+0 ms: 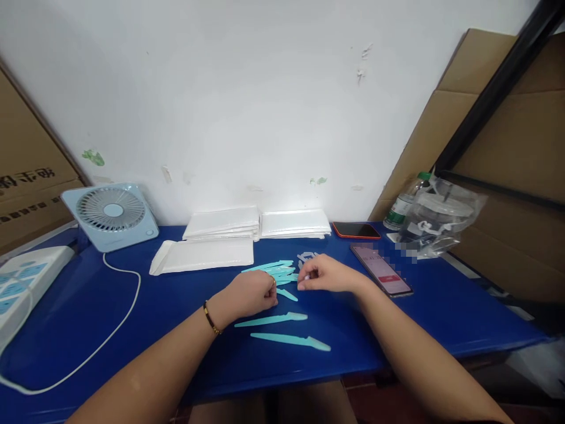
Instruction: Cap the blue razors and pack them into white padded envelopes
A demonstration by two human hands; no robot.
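Observation:
Several teal eyebrow razors (286,271) lie in a loose heap at the middle of the blue table, partly covered by my hands. My left hand (252,294) is closed at the heap's near left side, and its curled fingers hide what is in them. One razor (288,294) shows just right of these fingers. My right hand (325,274) is closed in a pinch at the heap's right edge, with a small pale bit at its fingertips. Behind it lie small greyish-clear pieces (305,257). Two separate razors (276,320) (291,340) lie nearer the front edge.
White padded envelopes (220,222) lie along the wall, one (203,255) in front. A blue fan (112,215) and a power strip (30,282) are at left. Two phones (355,230) (382,270), a bottle (402,203) and a bagged container (436,221) are at right.

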